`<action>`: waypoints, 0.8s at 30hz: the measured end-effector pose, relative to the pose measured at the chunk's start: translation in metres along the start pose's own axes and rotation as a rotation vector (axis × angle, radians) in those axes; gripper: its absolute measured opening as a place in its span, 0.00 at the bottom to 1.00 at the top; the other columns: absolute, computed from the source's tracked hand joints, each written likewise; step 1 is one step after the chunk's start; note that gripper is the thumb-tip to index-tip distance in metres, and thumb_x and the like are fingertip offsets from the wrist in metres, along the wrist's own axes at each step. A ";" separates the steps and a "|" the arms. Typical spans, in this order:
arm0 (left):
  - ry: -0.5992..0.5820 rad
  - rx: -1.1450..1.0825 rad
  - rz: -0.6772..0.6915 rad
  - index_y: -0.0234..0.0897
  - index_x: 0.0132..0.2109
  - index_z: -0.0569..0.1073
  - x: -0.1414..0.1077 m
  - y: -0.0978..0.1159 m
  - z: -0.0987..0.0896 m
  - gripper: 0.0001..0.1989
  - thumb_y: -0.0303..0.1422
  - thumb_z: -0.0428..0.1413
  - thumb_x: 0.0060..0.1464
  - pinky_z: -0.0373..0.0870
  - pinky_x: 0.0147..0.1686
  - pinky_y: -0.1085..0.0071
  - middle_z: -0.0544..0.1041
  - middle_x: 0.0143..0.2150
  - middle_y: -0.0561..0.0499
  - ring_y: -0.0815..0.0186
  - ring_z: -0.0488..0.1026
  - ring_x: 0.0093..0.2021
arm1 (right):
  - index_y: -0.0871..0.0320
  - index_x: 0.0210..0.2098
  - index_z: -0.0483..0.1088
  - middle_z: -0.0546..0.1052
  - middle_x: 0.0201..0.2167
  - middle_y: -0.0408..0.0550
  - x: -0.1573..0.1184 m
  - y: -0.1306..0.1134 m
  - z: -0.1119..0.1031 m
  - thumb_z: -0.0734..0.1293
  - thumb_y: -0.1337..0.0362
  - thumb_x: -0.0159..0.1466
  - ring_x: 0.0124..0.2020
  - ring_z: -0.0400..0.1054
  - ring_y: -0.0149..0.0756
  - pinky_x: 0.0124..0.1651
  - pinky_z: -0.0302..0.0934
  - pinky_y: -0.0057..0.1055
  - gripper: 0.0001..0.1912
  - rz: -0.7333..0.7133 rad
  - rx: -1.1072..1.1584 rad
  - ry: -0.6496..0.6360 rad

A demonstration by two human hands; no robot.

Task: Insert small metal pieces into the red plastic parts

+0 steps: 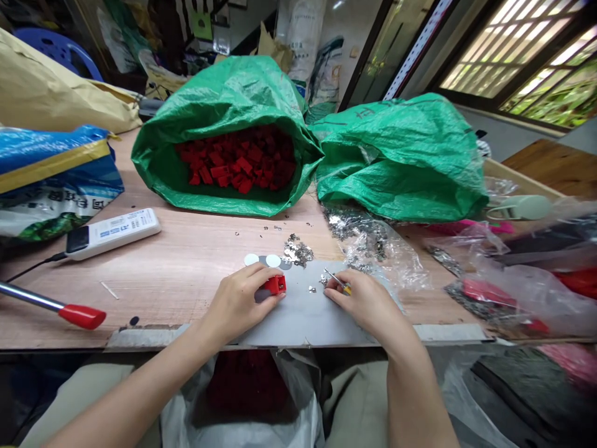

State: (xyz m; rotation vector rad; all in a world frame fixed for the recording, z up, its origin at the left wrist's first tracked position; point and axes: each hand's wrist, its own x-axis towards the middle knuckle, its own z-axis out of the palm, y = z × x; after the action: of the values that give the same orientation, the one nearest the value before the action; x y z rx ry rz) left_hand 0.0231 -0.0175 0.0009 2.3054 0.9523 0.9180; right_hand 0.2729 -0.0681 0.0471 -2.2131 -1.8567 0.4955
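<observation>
My left hand [242, 297] rests at the near edge of the table, thumb and fingers closed on a small red plastic block [278, 285] with an opening in its end. To the right, my right hand [366, 297] is closed round a small tool [347, 289] with a yellow handle and a thin metal shaft pointing up and left. Its fingertips are down by a few small metal pieces [312, 289] on a grey sheet [298, 317]. Just beyond lies a heap of similar metal pieces [298, 251]. White and grey discs [273, 261] lie behind my left hand.
A green sack [224, 93] lies open at the back, full of red blocks [237, 165]. Another green sack [401, 155] is beside it, with metal parts in clear plastic [368, 242] in front. A white power strip-like device [116, 231] and a red-gripped lever [83, 316] are left.
</observation>
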 end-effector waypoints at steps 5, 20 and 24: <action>0.033 -0.067 -0.061 0.42 0.51 0.74 0.001 -0.001 0.001 0.13 0.31 0.59 0.58 0.72 0.43 0.68 0.79 0.45 0.51 0.63 0.76 0.44 | 0.57 0.28 0.73 0.77 0.31 0.48 0.001 -0.005 0.000 0.66 0.66 0.59 0.34 0.70 0.40 0.35 0.56 0.32 0.05 0.003 -0.009 -0.009; 0.025 -0.327 -0.284 0.40 0.44 0.78 0.006 -0.003 -0.004 0.11 0.32 0.64 0.53 0.73 0.41 0.70 0.81 0.39 0.52 0.65 0.78 0.39 | 0.57 0.29 0.73 0.77 0.28 0.43 0.022 -0.053 0.037 0.65 0.65 0.60 0.30 0.70 0.36 0.36 0.58 0.30 0.05 -0.222 0.430 0.148; 0.024 -0.346 -0.331 0.39 0.44 0.78 0.006 -0.006 -0.006 0.12 0.35 0.65 0.53 0.73 0.42 0.69 0.81 0.41 0.50 0.62 0.78 0.41 | 0.56 0.31 0.71 0.76 0.30 0.44 0.022 -0.044 0.031 0.63 0.70 0.60 0.32 0.69 0.35 0.36 0.58 0.29 0.06 -0.443 0.306 0.132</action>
State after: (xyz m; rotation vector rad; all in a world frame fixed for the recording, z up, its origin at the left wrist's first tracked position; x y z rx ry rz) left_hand 0.0198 -0.0083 0.0035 1.7882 1.0528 0.8893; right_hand 0.2240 -0.0396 0.0322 -1.5442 -1.9661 0.4930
